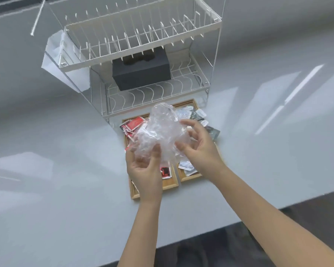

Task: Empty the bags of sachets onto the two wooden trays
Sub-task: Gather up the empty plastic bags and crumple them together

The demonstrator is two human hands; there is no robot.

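Note:
Both my hands hold a crumpled clear plastic bag (160,132) above two wooden trays set side by side on the white counter. My left hand (145,170) grips the bag's lower left part. My right hand (199,147) pinches its right side with thumb and fingers. The bag looks empty. The left tray (172,186) holds several red sachets (133,124). The right tray (191,178) holds several white and grey sachets (189,166). One grey sachet (213,132) lies over the right tray's edge. The bag and my hands hide the middle of both trays.
A white two-tier wire rack (143,45) in a clear case stands just behind the trays, with a black box (141,72) on its lower shelf. A white paper (54,54) sits at its left. The counter's front edge (239,220) runs below my forearms.

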